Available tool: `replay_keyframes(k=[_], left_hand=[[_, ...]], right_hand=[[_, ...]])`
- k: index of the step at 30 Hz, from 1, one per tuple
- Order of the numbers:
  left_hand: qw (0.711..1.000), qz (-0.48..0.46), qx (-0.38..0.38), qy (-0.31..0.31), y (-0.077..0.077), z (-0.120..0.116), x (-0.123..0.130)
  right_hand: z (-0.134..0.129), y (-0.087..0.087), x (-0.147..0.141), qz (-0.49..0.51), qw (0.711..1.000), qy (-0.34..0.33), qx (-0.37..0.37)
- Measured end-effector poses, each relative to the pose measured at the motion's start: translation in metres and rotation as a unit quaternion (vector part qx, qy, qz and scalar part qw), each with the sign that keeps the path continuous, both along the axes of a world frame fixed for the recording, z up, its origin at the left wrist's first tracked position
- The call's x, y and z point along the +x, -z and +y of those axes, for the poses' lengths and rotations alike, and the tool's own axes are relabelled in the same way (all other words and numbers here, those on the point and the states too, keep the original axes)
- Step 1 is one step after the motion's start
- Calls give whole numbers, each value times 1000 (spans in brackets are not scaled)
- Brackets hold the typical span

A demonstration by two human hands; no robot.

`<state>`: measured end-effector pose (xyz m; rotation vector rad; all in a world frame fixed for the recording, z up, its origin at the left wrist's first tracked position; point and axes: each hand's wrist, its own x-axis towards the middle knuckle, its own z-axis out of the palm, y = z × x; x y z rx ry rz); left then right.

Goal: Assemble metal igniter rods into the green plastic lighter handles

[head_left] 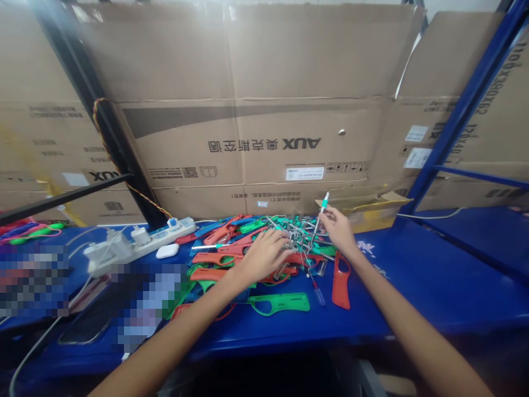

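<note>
Pinched upright in the fingers of my right hand is a lighter nozzle, a slim metal tube with a teal collar and white tip. My left hand rests over the pile, its fingers spread and thumb apart, touching the parts below. What lies under its palm is hidden. Between the hands is a heap of metal-and-teal lighter parts. Around it lie orange, red and green plastic lighter shells, among them a green shell in front and a red shell at the right. A screwdriver with a clear handle points toward me.
An open cardboard box stands behind my right hand. At the left are a white power strip with plugs, a white earbud case and a dark phone. A large cardboard sheet walls the back of the blue table.
</note>
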<state>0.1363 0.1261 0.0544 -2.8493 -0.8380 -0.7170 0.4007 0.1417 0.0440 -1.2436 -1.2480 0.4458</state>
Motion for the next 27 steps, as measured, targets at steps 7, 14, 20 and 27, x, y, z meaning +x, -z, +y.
replay_keyframes(k=[7, 14, 20, 27], left_hand=[[999, 25, -7, -48, 0, -2, 64], [993, 41, -36, -107, 8, -7, 91], [987, 49, -64, -136, 1, -6, 97], [994, -7, -65, -85, -36, 0, 87]], right_hand=[[5, 13, -1, -16, 995, -51, -87], [8, 15, 1, 14, 995, -68, -72], [4, 3, 3, 46, 998, -42, 22], [-5, -19, 2, 91, 987, 7, 136]])
